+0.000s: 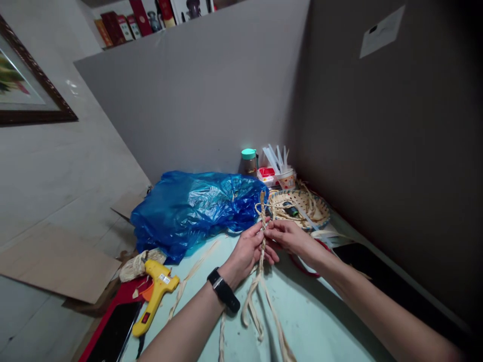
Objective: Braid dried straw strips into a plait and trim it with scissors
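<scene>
Braid: before the blue bag's right end, loose strands trailing nearer
Left hand, right hand: fingers pinched narrowly on the braid
Glue gun: before the bag's left end
Basket: right of the bag, just beyond the hands
Jar: behind the bag's right end

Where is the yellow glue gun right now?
In the head view, the glue gun lies at lower left, between the black phone and the person's left forearm.
</scene>
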